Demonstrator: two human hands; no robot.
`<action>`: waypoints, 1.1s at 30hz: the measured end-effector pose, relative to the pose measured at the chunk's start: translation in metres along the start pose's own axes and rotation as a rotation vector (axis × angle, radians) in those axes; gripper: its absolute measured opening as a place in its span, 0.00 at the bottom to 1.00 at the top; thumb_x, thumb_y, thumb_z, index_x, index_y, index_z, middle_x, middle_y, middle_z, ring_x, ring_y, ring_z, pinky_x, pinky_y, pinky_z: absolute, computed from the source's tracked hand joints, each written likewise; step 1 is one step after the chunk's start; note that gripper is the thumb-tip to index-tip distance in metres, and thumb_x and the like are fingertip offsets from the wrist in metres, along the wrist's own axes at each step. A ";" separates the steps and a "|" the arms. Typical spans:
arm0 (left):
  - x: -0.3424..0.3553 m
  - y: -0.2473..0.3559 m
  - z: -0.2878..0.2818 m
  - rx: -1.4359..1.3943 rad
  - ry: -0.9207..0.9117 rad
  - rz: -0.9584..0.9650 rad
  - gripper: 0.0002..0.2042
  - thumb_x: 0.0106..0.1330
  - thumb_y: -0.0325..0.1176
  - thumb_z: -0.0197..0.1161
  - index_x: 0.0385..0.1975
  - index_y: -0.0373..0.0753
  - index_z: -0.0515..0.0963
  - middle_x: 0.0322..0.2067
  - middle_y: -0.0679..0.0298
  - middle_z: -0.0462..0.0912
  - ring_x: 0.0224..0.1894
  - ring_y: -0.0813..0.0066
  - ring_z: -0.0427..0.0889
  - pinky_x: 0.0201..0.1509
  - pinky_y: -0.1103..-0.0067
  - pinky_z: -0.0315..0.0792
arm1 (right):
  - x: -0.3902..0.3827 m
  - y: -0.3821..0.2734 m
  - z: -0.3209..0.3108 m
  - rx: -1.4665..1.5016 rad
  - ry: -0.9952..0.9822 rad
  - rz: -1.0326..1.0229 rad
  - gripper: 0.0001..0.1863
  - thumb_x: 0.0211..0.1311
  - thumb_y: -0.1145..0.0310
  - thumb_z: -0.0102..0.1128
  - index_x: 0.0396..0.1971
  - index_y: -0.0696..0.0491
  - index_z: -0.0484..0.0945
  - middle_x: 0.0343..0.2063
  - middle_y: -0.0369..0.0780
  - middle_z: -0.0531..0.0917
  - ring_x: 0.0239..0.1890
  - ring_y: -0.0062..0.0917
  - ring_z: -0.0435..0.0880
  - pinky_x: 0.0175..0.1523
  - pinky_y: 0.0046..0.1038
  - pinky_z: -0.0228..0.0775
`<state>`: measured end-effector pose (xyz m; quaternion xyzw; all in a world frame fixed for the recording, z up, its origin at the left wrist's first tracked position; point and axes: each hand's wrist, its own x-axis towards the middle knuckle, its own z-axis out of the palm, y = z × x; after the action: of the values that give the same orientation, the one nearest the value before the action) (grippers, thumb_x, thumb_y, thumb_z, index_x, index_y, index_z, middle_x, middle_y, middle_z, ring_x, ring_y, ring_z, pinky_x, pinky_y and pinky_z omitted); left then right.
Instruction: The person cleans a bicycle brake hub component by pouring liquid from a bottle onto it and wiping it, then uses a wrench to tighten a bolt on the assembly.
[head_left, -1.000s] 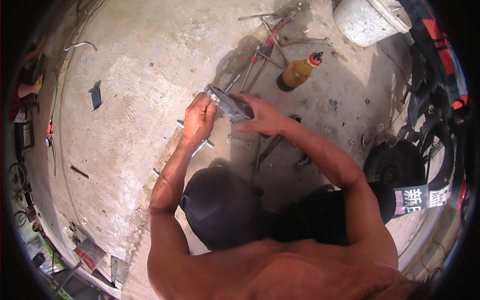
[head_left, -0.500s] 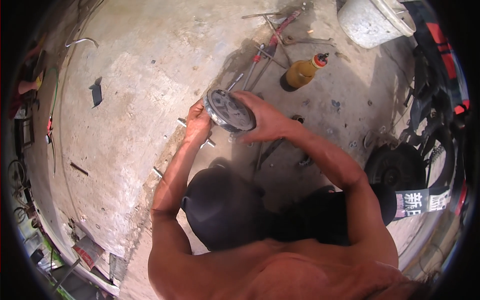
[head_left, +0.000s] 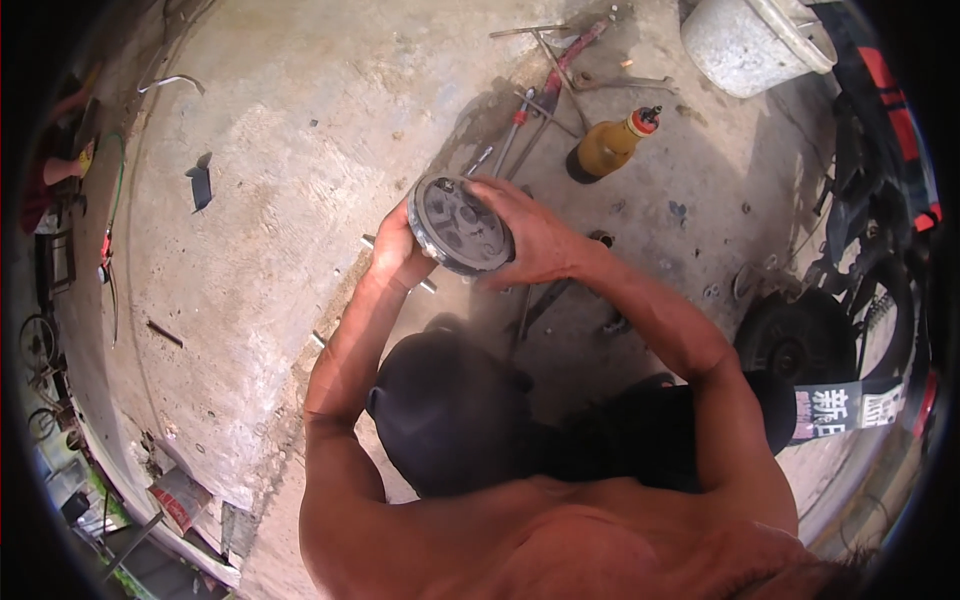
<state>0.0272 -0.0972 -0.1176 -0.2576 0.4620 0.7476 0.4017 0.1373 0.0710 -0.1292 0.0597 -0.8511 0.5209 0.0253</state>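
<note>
Between both hands I hold a round grey metal drum (head_left: 462, 222), raised above the concrete floor. Its dark, dusty face has several recesses and turns up toward me; a shiny rim runs round its edge. My left hand (head_left: 400, 246) supports the drum from the left and below, its fingertips hidden behind it. On the right side, my right hand (head_left: 532, 232) wraps round the rim with thumb and fingers. A silver rod end (head_left: 428, 285) shows beside my left hand; whether it belongs to the drum or lies below cannot be made out.
Beyond the drum lie a red-handled tool (head_left: 520, 115), a T-shaped bar (head_left: 530, 32) and a wrench (head_left: 630, 83). A bottle of amber liquid (head_left: 606, 146) stands to their right. At the far right are a whitish bucket (head_left: 740, 45) and a black wheel (head_left: 795, 335).
The drum's face has tipped slightly more toward me. My left hand has shifted a little round its lower left edge, and the whole view has moved slightly.
</note>
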 end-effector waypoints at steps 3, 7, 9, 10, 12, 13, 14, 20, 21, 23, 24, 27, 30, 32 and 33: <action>0.021 -0.011 -0.043 0.455 -0.305 0.429 0.09 0.72 0.30 0.55 0.45 0.38 0.81 0.30 0.69 0.82 0.31 0.77 0.80 0.37 0.80 0.75 | -0.001 0.005 0.001 0.057 -0.006 -0.018 0.52 0.44 0.47 0.79 0.65 0.62 0.65 0.60 0.52 0.72 0.63 0.40 0.74 0.66 0.37 0.67; 0.010 0.011 -0.037 1.444 -0.249 1.396 0.05 0.69 0.26 0.60 0.40 0.32 0.77 0.34 0.54 0.77 0.32 0.55 0.79 0.38 0.69 0.75 | 0.002 0.018 -0.004 0.915 -0.217 0.426 0.42 0.59 0.45 0.69 0.62 0.61 0.68 0.49 0.43 0.77 0.49 0.32 0.84 0.51 0.33 0.78; 0.005 0.010 -0.033 1.379 -0.258 1.331 0.05 0.68 0.27 0.59 0.38 0.33 0.77 0.33 0.55 0.77 0.31 0.58 0.79 0.36 0.69 0.74 | 0.003 0.021 -0.004 0.976 -0.241 0.415 0.35 0.67 0.46 0.61 0.61 0.60 0.69 0.43 0.37 0.76 0.40 0.24 0.86 0.43 0.28 0.79; 0.003 0.010 -0.033 1.314 -0.256 1.265 0.04 0.68 0.27 0.59 0.37 0.34 0.78 0.32 0.57 0.78 0.30 0.61 0.78 0.33 0.70 0.74 | 0.004 0.017 -0.007 0.973 -0.258 0.443 0.38 0.63 0.46 0.65 0.61 0.61 0.68 0.45 0.39 0.77 0.44 0.27 0.85 0.47 0.30 0.78; 0.016 0.012 -0.042 0.803 -0.342 0.656 0.05 0.68 0.29 0.58 0.36 0.35 0.77 0.31 0.59 0.78 0.29 0.65 0.78 0.31 0.71 0.71 | 0.007 0.011 -0.007 0.969 -0.277 0.472 0.42 0.59 0.45 0.69 0.61 0.62 0.68 0.47 0.41 0.78 0.48 0.30 0.85 0.52 0.32 0.77; 0.026 0.011 -0.049 0.275 -0.388 0.061 0.06 0.68 0.32 0.58 0.36 0.36 0.77 0.30 0.61 0.78 0.28 0.69 0.77 0.29 0.73 0.69 | 0.006 0.007 -0.004 0.668 -0.185 0.322 0.46 0.52 0.44 0.73 0.62 0.62 0.67 0.51 0.45 0.77 0.54 0.34 0.81 0.57 0.33 0.74; 0.037 0.005 -0.060 0.056 -0.547 -0.094 0.09 0.69 0.36 0.55 0.38 0.38 0.77 0.27 0.65 0.78 0.27 0.75 0.74 0.27 0.76 0.65 | 0.006 0.002 -0.002 0.366 -0.090 0.170 0.51 0.46 0.44 0.77 0.63 0.63 0.66 0.55 0.49 0.76 0.59 0.38 0.78 0.62 0.35 0.72; 0.030 -0.008 -0.052 0.282 -0.362 0.267 0.11 0.69 0.29 0.58 0.48 0.37 0.81 0.46 0.60 0.85 0.42 0.66 0.85 0.50 0.75 0.79 | 0.004 -0.002 -0.004 -0.024 -0.031 -0.010 0.57 0.41 0.45 0.80 0.66 0.65 0.63 0.63 0.53 0.69 0.65 0.43 0.72 0.69 0.35 0.64; 0.030 -0.009 -0.055 0.648 -0.387 0.545 0.08 0.70 0.26 0.58 0.45 0.36 0.81 0.45 0.62 0.85 0.41 0.68 0.85 0.46 0.74 0.78 | 0.004 0.001 -0.005 0.016 -0.038 -0.022 0.56 0.44 0.46 0.79 0.66 0.65 0.62 0.61 0.52 0.72 0.64 0.41 0.73 0.68 0.34 0.65; 0.010 0.009 -0.039 1.422 -0.265 1.167 0.07 0.73 0.29 0.56 0.42 0.34 0.79 0.39 0.64 0.84 0.37 0.71 0.83 0.42 0.73 0.76 | 0.004 0.006 -0.007 0.300 -0.085 0.138 0.55 0.46 0.46 0.78 0.66 0.66 0.62 0.58 0.50 0.74 0.62 0.39 0.75 0.66 0.33 0.66; 0.011 0.012 -0.039 1.424 -0.265 1.170 0.07 0.73 0.29 0.56 0.42 0.34 0.79 0.39 0.64 0.84 0.37 0.71 0.83 0.42 0.73 0.76 | 0.005 0.007 -0.008 0.585 -0.138 0.296 0.53 0.49 0.47 0.77 0.67 0.66 0.62 0.55 0.47 0.77 0.59 0.36 0.76 0.65 0.32 0.66; 0.016 0.016 -0.045 1.474 -0.234 1.459 0.07 0.72 0.29 0.56 0.38 0.32 0.77 0.29 0.66 0.80 0.31 0.73 0.80 0.36 0.74 0.73 | 0.009 -0.004 -0.011 0.844 -0.251 0.490 0.51 0.54 0.48 0.75 0.67 0.66 0.62 0.50 0.43 0.79 0.56 0.31 0.77 0.63 0.31 0.67; 0.026 0.013 -0.048 0.604 -0.392 0.307 0.11 0.71 0.33 0.52 0.37 0.33 0.79 0.28 0.63 0.79 0.29 0.72 0.75 0.33 0.76 0.70 | 0.006 -0.008 -0.005 0.680 -0.132 0.321 0.55 0.48 0.46 0.78 0.67 0.66 0.60 0.57 0.48 0.76 0.60 0.37 0.76 0.65 0.33 0.67; 0.012 0.005 -0.030 0.312 -0.302 0.179 0.13 0.72 0.35 0.52 0.42 0.32 0.79 0.34 0.60 0.82 0.35 0.69 0.80 0.40 0.76 0.74 | 0.005 -0.015 -0.007 0.333 -0.103 0.183 0.57 0.43 0.51 0.80 0.69 0.64 0.59 0.61 0.49 0.71 0.65 0.39 0.71 0.68 0.34 0.64; 0.008 0.003 -0.024 0.022 -0.211 0.051 0.16 0.73 0.38 0.51 0.48 0.31 0.79 0.40 0.58 0.85 0.40 0.66 0.84 0.47 0.76 0.79 | 0.006 -0.018 -0.009 -0.016 -0.071 0.042 0.59 0.38 0.55 0.81 0.70 0.63 0.57 0.66 0.51 0.67 0.69 0.42 0.66 0.71 0.36 0.61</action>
<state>0.0211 -0.1168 -0.1329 -0.1611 0.4318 0.7755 0.4316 0.1334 0.0704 -0.1092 0.0603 -0.8566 0.5122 -0.0153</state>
